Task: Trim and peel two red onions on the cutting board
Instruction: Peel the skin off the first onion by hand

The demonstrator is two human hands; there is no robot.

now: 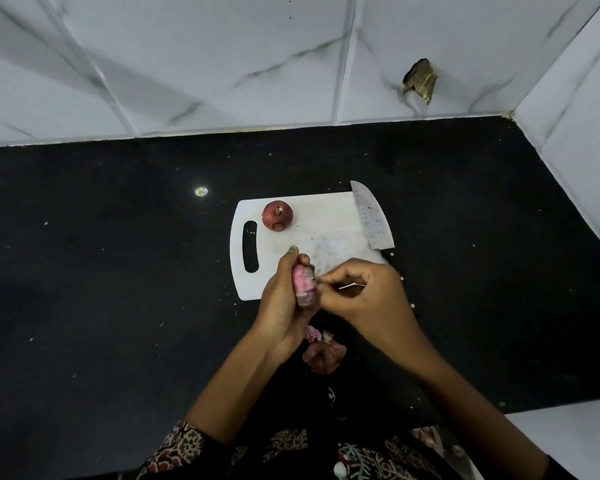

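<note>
My left hand (284,299) grips a partly peeled red onion (303,287), pink and pale, above the near edge of the white cutting board (323,216). My right hand (361,289) pinches a bit of the onion's skin at its right side. A second red onion (277,215), still in its dark skin, sits on the board's far left part. A knife (371,216) lies along the board's right edge, blade pointing away, its handle mostly hidden behind my right hand.
Loose onion peels (323,353) lie on the black countertop (118,271) just in front of me, below my hands. White marble-pattern tiled walls (291,64) close the back and right sides. Small crumbs speckle the counter.
</note>
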